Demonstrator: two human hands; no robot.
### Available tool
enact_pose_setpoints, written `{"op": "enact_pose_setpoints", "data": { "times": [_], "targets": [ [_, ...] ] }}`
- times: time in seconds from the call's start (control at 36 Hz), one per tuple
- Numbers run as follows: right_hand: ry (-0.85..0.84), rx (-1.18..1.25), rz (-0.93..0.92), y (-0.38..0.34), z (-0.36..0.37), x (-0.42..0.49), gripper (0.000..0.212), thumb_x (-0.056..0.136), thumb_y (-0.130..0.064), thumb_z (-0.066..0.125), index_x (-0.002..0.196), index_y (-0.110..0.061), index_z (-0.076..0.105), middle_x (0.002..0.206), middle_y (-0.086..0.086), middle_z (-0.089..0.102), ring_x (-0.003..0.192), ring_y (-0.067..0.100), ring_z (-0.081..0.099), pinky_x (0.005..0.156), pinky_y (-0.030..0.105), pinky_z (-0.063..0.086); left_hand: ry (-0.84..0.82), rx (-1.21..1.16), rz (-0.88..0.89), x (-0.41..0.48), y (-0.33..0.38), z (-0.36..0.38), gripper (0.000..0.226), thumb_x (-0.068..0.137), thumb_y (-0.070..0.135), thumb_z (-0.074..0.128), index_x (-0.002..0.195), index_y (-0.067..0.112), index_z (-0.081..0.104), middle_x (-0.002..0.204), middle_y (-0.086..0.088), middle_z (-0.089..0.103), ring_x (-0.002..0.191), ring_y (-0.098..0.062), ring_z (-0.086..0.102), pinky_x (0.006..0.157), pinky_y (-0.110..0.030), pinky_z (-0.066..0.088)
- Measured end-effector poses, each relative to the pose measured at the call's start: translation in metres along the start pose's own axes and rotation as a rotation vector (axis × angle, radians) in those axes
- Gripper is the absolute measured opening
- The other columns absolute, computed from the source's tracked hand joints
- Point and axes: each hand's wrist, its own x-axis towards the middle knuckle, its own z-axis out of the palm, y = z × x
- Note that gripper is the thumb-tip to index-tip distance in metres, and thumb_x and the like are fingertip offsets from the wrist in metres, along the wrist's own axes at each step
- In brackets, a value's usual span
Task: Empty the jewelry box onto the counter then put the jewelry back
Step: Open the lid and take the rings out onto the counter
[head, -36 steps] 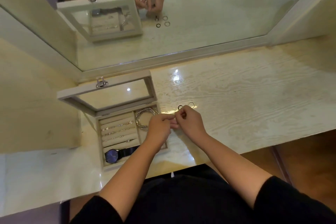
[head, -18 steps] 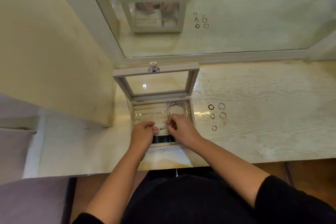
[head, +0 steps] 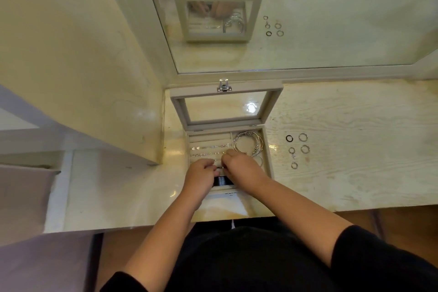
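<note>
A beige jewelry box (head: pixel 269 149) stands open on the pale counter (head: pixel 355 173), its glass lid (head: pixel 226 106) tilted back toward the mirror. Inside lie rows of small earrings (head: pixel 209 148) on cushion rolls, silver bangles (head: pixel 248 144) at the right, and a dark watch strap (head: pixel 222 180) at the front. My left hand (head: pixel 200 176) and my right hand (head: pixel 241 168) hover over the box's front rows, fingers curled, pinching a small ring (head: pixel 220 167) between them. Several rings (head: pixel 297 149) lie on the counter to the right of the box.
A large mirror (head: pixel 308 31) runs along the back and reflects the box, rings and hands. A cream side panel (head: pixel 83 66) rises just left of the box. The counter's front edge (head: pixel 331 210) is close to my body.
Both hands moved from the counter right of the box to over the box's front rows. My head turned, bringing the box to the middle of the view. The counter rings are uncovered.
</note>
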Motion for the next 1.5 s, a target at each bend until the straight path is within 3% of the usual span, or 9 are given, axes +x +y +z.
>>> {"op": "enact_pose_setpoints", "data": {
  "times": [0.14,0.25,0.47,0.67,0.81,1.06,1.19,1.31,1.5],
  "targets": [
    [0.004,-0.098,-0.034,-0.003,0.002,0.002,0.02,0.09,-0.008,0.045,0.105,0.001,0.054,0.112,0.017,0.054,0.101,0.033,0.056,0.073,0.04,0.043,-0.037,0.015,-0.011,0.002,0.001,-0.003,0.031,0.092,0.003,0.044,0.121,0.004,0.054,0.106,-0.009,0.059,0.108,-0.025,0.059,0.083,-0.028,0.041],
    [0.005,-0.135,-0.038,-0.004,0.003,0.003,0.021,0.09,-0.009,0.044,0.107,0.001,0.054,0.113,0.016,0.053,0.102,0.032,0.056,0.074,0.04,0.043,-0.066,0.004,-0.008,0.005,0.002,-0.006,0.022,0.091,0.0,0.042,0.088,0.014,0.059,0.085,-0.003,0.061,0.081,-0.015,0.061,0.065,-0.022,0.042],
    [0.018,-0.095,0.014,-0.006,0.002,0.001,0.022,0.09,-0.013,0.044,0.104,0.0,0.055,0.111,0.016,0.055,0.101,0.03,0.056,0.077,0.039,0.042,-0.119,0.006,-0.025,0.008,0.004,-0.01,0.03,0.091,0.0,0.041,0.119,0.003,0.054,0.097,-0.008,0.057,0.091,-0.02,0.057,0.06,-0.02,0.04],
    [0.079,0.012,0.034,-0.01,0.0,-0.005,0.021,0.088,-0.011,0.05,0.096,0.007,0.058,0.103,0.024,0.058,0.093,0.037,0.059,0.07,0.042,0.043,-0.122,0.025,-0.03,0.008,0.003,-0.009,0.024,0.087,-0.002,0.041,0.094,0.01,0.06,0.101,-0.011,0.054,0.093,-0.021,0.054,0.072,-0.028,0.038],
    [0.097,0.037,0.007,-0.011,-0.001,-0.009,0.019,0.086,-0.005,0.049,0.093,0.01,0.058,0.1,0.028,0.057,0.091,0.038,0.059,0.068,0.043,0.045,-0.091,0.018,-0.04,0.007,0.002,-0.006,0.041,0.089,0.0,0.041,0.129,0.003,0.047,0.125,-0.014,0.056,0.111,-0.024,0.055,0.085,-0.03,0.043],
    [0.071,-0.016,-0.084,0.0,0.001,-0.008,0.021,0.089,-0.003,0.042,0.1,0.007,0.056,0.108,0.025,0.054,0.095,0.036,0.055,0.071,0.044,0.043,0.034,-0.032,-0.065,0.0,0.006,0.004,0.039,0.086,-0.003,0.042,0.125,0.0,0.049,0.128,-0.021,0.053,0.121,-0.03,0.049,0.105,-0.041,0.038],
    [0.038,-0.033,-0.13,0.007,-0.002,-0.008,0.024,0.09,-0.009,0.042,0.109,0.002,0.051,0.117,0.018,0.05,0.102,0.031,0.052,0.081,0.041,0.042,0.094,-0.086,-0.076,-0.003,0.007,0.009,0.033,0.084,-0.005,0.042,0.115,0.001,0.053,0.116,-0.02,0.056,0.111,-0.031,0.053,0.097,-0.038,0.041],
    [0.039,0.011,-0.144,0.012,-0.009,-0.006,0.024,0.09,-0.01,0.042,0.109,0.001,0.052,0.116,0.016,0.052,0.105,0.03,0.051,0.083,0.037,0.04,0.116,-0.126,-0.077,-0.004,0.007,0.015,0.028,0.083,-0.007,0.04,0.071,0.018,0.043,0.091,-0.009,0.043,0.086,-0.018,0.041,0.078,-0.03,0.032],
    [-0.002,-0.004,-0.175,0.014,-0.013,-0.007,0.026,0.091,-0.017,0.043,0.111,-0.002,0.052,0.117,0.013,0.054,0.109,0.029,0.051,0.083,0.037,0.04,0.22,-0.208,-0.007,-0.011,0.005,0.021,0.041,0.083,-0.007,0.041,0.061,0.026,0.035,0.087,-0.006,0.037,0.086,-0.015,0.032,0.058,-0.025,0.021]
  ]
}}
